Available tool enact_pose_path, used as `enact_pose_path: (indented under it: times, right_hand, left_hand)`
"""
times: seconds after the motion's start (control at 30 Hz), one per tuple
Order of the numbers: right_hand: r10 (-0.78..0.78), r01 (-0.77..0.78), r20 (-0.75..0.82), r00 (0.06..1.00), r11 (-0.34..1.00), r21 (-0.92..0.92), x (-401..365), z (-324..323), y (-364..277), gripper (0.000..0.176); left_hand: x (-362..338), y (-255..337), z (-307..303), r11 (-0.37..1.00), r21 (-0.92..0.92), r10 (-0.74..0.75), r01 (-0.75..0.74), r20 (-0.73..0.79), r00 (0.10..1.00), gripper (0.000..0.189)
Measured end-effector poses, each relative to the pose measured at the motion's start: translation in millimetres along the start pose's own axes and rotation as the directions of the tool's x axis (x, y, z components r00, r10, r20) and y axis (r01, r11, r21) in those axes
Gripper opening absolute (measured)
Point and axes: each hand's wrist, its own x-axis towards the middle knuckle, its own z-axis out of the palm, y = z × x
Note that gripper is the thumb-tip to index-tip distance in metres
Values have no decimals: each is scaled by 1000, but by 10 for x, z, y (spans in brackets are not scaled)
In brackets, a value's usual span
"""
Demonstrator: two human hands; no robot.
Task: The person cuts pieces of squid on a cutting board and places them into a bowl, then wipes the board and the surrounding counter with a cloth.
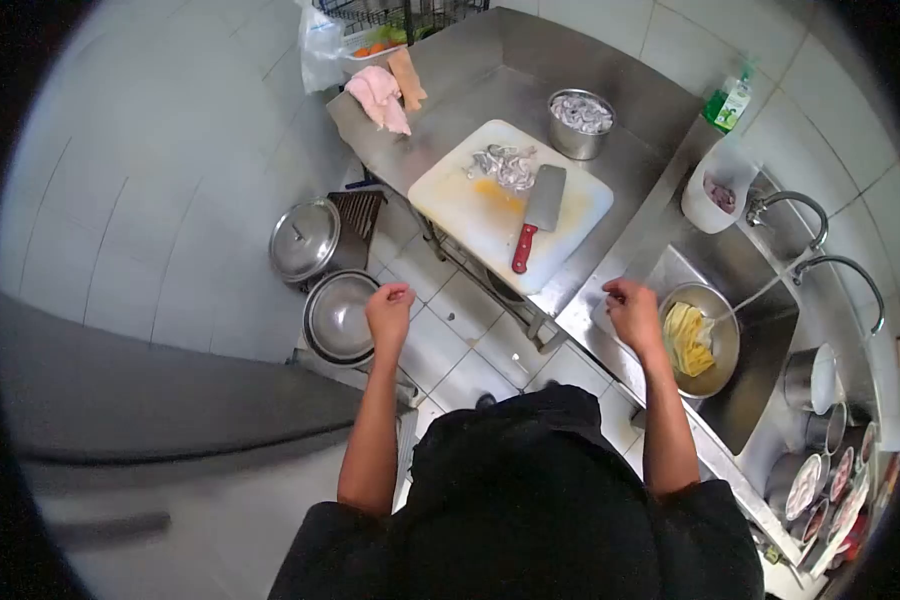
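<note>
Both curl loosely: left hand (388,314) near a shiny bowl (338,316), right hand (633,314) near a yellow-filled basin (725,348).

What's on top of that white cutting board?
The cutting board holds a red-handled cleaver and a pile of sliced, greyish pieces, with an orange-yellow stain near them. The surface beneath the cleaver and pile is covered.

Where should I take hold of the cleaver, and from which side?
Probably by its red handle, right hand coming from the near side: the cleaver lies flat on the cutting board, handle toward the near edge, blade pointing away.
</note>
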Motion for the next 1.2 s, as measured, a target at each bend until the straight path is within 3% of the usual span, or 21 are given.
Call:
enact_pose_path:
  times: [0.07, 0.1, 0.17, 0.23, 0.3, 0.47, 0.57, 0.6, 0.67, 0.77, 0.87, 0.97, 1.17, 1.2]
  right_hand:
    - [-80, 80, 2, 997, 994, -76, 35, -40, -99, 23]
    - [-51, 48, 44, 998, 998, 51, -43, 649, -465, 22]
    - [-74, 72, 48, 996, 997, 37, 215, 618, -449, 21]
    - [-32, 30, 64, 997, 999, 32, 387, 778, -382, 21]
    - [-30, 28, 71, 997, 999, 34, 589, 921, -401, 21]
    - [55, -62, 105, 993, 996, 63, 1066, 1300, -359, 28]
    - [44, -43, 17, 999, 998, -46, 1264, 1542, -289, 34]
    - [70, -68, 54, 996, 997, -43, 1300, 1559, -309, 41]
    - [130, -129, 34, 991, 991, -48, 1342, 1585, -390, 44]
    - [212, -210, 20, 977, 976, -62, 1410, 1623, -493, 54]
    - [299, -301, -34, 954, 951, -75, 1469, 1737, -525, 57]
    - [380, -389, -95, 920, 915, -104, 1505, 1809, -646, 53]
    - [619, -599, -228, 752, 785, 156, 1432, 1736, -966, 58]
    - [653, -647, -241, 718, 754, 115, 1393, 1775, -936, 59]
  left_hand:
    - [69, 272, 445, 998, -26, 61, -60, 35, 998, 21]
    - [370, 260, -174, 987, 101, 115, -124, 92, 989, 21]
    - [635, 413, 456, 964, 13, 261, -266, 159, 952, 20]
    - [826, 619, 800, 896, 132, 384, -423, 242, 891, 18]
    - [1018, 800, 1071, 858, 172, 431, -483, 269, 861, 17]
    - [1461, 993, 1507, 778, 354, 391, -519, 375, 841, 15]
    - [1729, 1018, 1744, 701, 426, 391, -572, 441, 808, 14]
    - [1780, 986, 1821, 684, 433, 395, -587, 457, 797, 14]
    - [1962, 1001, 1998, 642, 432, 426, -634, 486, 763, 14]
    - [2296, 817, 2235, 507, 375, 572, -776, 527, 629, 16]
    - [2584, 778, 2325, 504, 343, 476, -793, 656, 586, 26]
    - [2810, 735, 2351, 456, 297, 477, -839, 714, 512, 29]
    - [3097, 684, 2345, 397, 127, 541, -909, 768, 344, 27]
    - [3106, 752, 2294, 375, 119, 527, -919, 789, 317, 24]
